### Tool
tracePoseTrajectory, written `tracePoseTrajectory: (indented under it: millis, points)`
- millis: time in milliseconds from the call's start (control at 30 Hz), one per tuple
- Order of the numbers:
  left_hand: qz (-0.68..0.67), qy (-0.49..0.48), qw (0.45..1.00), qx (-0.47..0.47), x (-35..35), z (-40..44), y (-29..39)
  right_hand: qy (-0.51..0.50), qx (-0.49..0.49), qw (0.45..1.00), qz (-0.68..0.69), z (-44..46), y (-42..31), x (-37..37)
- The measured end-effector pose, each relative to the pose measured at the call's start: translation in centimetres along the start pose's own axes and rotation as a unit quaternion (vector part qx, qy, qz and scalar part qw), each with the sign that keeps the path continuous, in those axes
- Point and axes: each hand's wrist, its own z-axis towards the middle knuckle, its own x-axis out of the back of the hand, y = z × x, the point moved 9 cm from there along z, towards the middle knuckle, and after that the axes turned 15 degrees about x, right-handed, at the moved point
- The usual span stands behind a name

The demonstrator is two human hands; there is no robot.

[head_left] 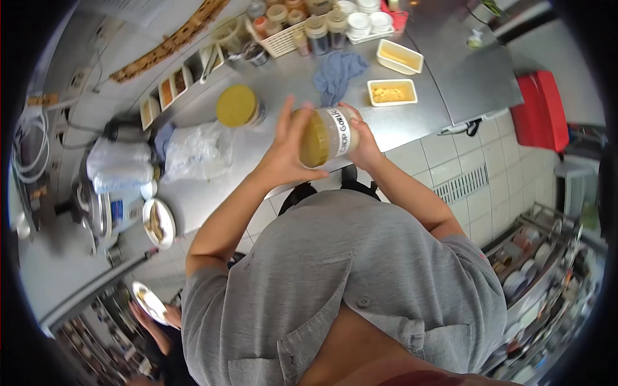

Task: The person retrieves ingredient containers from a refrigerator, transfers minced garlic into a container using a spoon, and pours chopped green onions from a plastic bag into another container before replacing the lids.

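Observation:
A clear jar point(331, 134) with a yellow lid and a label reading "CHOP GORLIC" is held tilted on its side above the counter's front edge. My right hand point(365, 141) grips its base end. My left hand point(284, 145) is at the lid end, fingers spread around the lid and slightly blurred. A second yellow-lidded jar point(237, 106) stands on the steel counter point(257, 151) to the left. Behind my hands lies a blue cloth point(335, 72). Two white tubs, one with chopped yellow pieces point(391, 93) and one with yellow contents point(399, 56), sit to the right.
A bottle basket point(283, 42) stands at the back. Plastic bags point(199, 151) and a plate of food point(159, 223) are at the left. Another person's hands hold a plate point(149, 302) at lower left. A red bin point(541, 110) is at the right.

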Motion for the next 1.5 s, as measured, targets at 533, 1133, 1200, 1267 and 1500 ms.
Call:
tracePoseTrajectory:
  millis: [533,1133,1200,1267,1500]
  points:
    - [-0.019,0.041,0.918,0.394,-0.2,-0.4,-17.6,0.05,-0.179,0.974,0.128,1.5,3.0,3.2]
    - [-0.435,-0.094,0.855,0.267,-0.5,2.2,-8.2,-0.062,-0.23,0.964,-0.116,4.4,2.3,-4.7]
    - [-0.425,-0.074,0.861,0.269,0.0,2.3,-8.6,-0.089,-0.22,0.962,-0.135,4.6,1.9,-5.6]
    - [-0.363,-0.048,0.899,0.239,0.9,2.2,-8.9,-0.118,-0.208,0.959,-0.153,4.6,1.8,-5.9]
    - [-0.342,-0.111,0.916,0.178,0.3,1.4,-10.6,-0.148,-0.186,0.953,-0.188,3.6,2.1,-5.4]
